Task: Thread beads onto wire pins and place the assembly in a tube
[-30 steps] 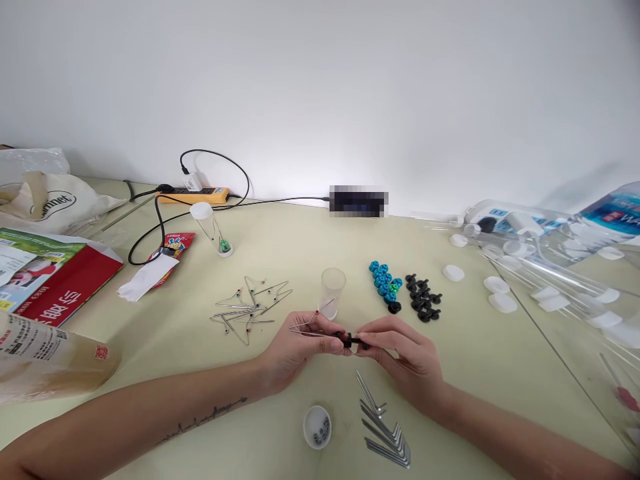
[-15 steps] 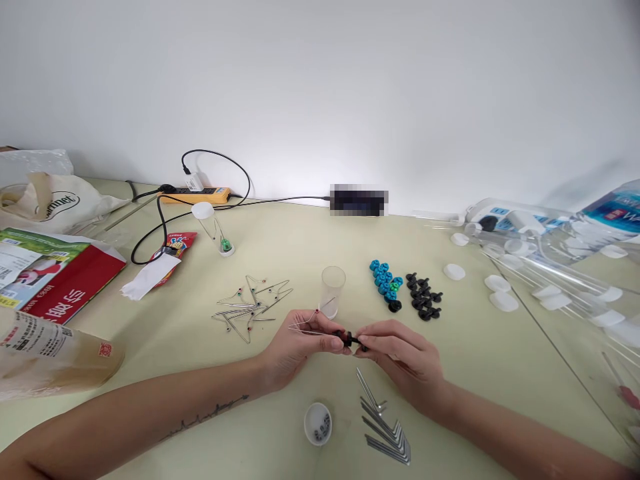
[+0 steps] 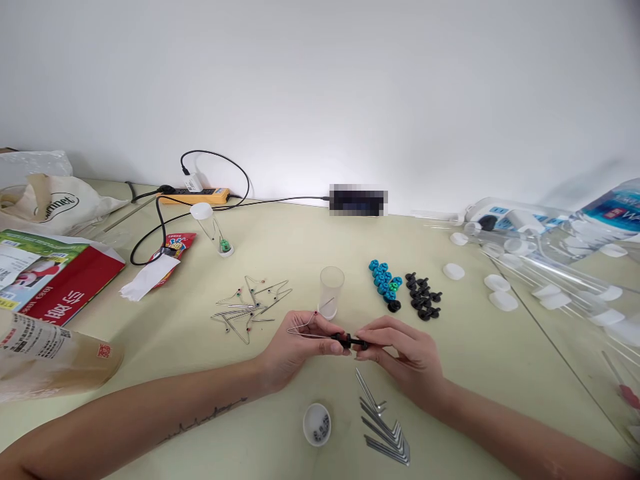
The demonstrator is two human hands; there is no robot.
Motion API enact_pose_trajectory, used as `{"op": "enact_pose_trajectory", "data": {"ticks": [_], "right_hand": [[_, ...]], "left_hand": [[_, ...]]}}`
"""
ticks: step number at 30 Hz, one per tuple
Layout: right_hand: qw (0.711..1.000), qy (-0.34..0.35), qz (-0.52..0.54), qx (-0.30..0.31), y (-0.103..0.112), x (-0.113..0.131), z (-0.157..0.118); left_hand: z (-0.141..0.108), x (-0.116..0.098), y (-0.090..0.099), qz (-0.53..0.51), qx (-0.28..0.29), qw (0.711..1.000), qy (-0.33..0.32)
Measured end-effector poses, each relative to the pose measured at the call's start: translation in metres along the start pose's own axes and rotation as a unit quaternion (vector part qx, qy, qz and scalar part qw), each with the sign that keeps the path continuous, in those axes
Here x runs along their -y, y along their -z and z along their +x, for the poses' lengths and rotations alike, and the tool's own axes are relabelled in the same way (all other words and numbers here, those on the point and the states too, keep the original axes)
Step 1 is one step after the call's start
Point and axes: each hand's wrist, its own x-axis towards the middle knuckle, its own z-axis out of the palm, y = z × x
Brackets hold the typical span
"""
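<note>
Near the table's middle, my left hand (image 3: 305, 340) pinches a small black part (image 3: 342, 340), and a thin bent wire with a red bead sticks out above its thumb. My right hand (image 3: 403, 350) meets it from the right, its fingertips closed on a black knobbed piece (image 3: 359, 343) in line with the first. Just behind the fingers stands a clear tube (image 3: 331, 290) with a wire end in front of it. Bent wires with coloured beads (image 3: 250, 307) lie left. Blue knobs (image 3: 384, 280) and black knobs (image 3: 424, 297) lie behind my right hand.
A white cup (image 3: 317, 425) of small metal parts and several L-shaped metal rods (image 3: 387, 433) lie in front. White caps (image 3: 500, 293) and clear tubes (image 3: 560, 267) are at the right. A drink cup (image 3: 60, 360), red packet and capped tube (image 3: 213, 230) are at the left.
The fingers of my right hand have shifted slightly on the black piece, and more of it shows between my hands. The wire in my left hand has tilted a little.
</note>
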Motion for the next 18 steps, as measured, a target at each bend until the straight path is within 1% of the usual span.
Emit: {"op": "enact_pose_trajectory", "data": {"ticks": [5,11,18], "right_hand": [[0.999,-0.024,0.043,0.013,0.0000,-0.0031,-0.0005],[0.997,-0.049,0.047,0.029,-0.0002,-0.0062,-0.0014],[0.989,-0.107,0.066,0.080,0.0010,-0.0029,-0.0017]], "left_hand": [[0.0002,-0.0006,0.0002,0.000,0.012,1.000,-0.004],[0.0013,-0.0001,0.0007,0.001,0.010,1.000,-0.001],[0.0007,-0.0007,0.0003,0.010,0.021,1.000,-0.002]]}}
